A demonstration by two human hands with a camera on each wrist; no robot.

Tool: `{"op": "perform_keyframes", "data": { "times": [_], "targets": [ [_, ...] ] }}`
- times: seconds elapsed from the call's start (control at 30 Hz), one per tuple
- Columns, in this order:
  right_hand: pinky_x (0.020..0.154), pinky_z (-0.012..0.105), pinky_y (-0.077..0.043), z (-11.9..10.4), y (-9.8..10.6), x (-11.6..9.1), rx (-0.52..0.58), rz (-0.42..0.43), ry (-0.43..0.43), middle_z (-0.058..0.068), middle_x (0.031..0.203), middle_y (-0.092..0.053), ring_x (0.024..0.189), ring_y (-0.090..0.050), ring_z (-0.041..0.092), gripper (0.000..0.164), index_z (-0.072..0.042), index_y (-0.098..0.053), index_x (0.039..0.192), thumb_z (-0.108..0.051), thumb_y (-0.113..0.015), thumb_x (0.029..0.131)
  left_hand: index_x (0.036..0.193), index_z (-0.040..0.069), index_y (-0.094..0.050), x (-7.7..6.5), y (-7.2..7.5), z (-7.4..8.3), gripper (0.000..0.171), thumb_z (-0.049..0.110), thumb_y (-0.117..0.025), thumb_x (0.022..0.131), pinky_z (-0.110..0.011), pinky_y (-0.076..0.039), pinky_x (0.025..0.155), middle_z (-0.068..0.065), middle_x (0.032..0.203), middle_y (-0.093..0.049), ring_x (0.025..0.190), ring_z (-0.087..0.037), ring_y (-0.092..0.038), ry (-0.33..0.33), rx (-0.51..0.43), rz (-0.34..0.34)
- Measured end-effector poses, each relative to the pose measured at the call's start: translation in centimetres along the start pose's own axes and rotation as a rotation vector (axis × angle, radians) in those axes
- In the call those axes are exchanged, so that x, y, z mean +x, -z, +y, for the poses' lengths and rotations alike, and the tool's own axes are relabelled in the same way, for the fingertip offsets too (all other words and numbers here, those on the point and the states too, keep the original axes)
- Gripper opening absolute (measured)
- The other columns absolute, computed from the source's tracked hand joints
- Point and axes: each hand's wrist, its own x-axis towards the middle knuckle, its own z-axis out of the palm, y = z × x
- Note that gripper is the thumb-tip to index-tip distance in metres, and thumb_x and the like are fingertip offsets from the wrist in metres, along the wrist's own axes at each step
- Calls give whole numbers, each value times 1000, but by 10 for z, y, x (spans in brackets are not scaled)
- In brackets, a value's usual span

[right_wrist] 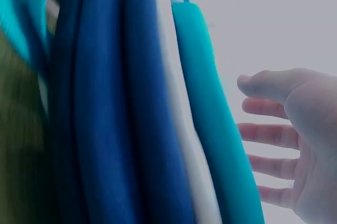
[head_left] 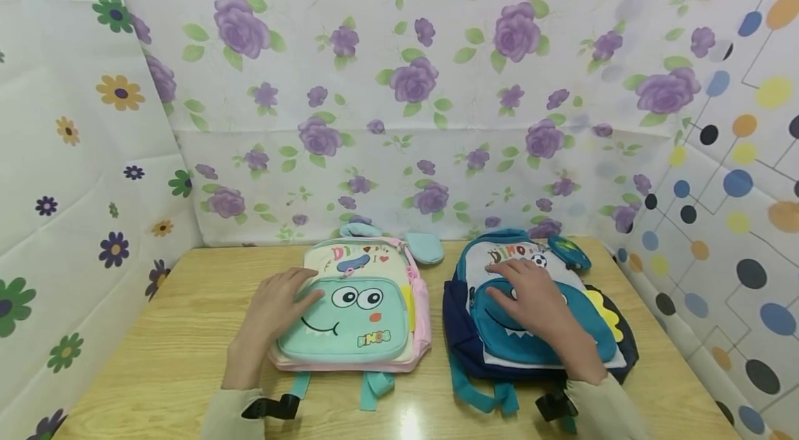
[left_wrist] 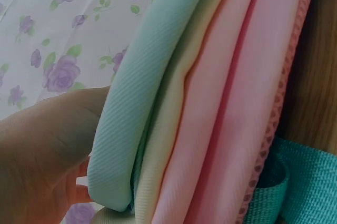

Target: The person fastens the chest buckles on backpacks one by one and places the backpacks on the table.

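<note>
Two small cartoon backpacks lie side by side, front up. The mint, cream and pink backpack (head_left: 356, 322) has a smiling face with big eyes on its front pocket. Over that pocket's left side is my left hand (head_left: 275, 305), fingers loosely extended; in the left wrist view the pocket hides the fingertips. Next to it lies the blue and white backpack (head_left: 493, 350), with a teal face pocket and yellow spikes. My right hand (head_left: 533, 298) is over its front. In the right wrist view the spread fingers (right_wrist: 271, 135) hold nothing and stand apart from the teal pocket (right_wrist: 208, 108).
A light wood table (head_left: 187, 329) carries both bags. Behind the mint bag lies a small pale mint flap (head_left: 424, 247), and a teal and green one (head_left: 569, 252) is by the blue bag. Teal straps (head_left: 377, 388) hang toward the front. Patterned cloth (head_left: 374, 79) encloses the table.
</note>
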Motion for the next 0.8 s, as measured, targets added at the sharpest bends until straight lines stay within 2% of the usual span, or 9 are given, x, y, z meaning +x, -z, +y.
{"op": "perform_keyframes", "data": {
  "times": [0.33,0.8],
  "targets": [
    [98,56,-47,-28,-16,10,-1,-25,49,4,117,-69,113,-61,31,38,-18,-68,125,-35,-72,91,133,12,-61,-1,0,-3,46,41,-63,96,-61,-39,104,-16,133,-62,122,-40,-57,24,-16,-21],
    [106,52,-43,-70,-33,22,14,-124,68,2,121,-66,120,-57,26,36,-21,-67,126,-35,-68,94,135,12,-60,-3,2,-8,52,45,-63,95,-63,-37,105,-16,136,-60,125,-42,-54,50,-11,-43]
  ]
}}
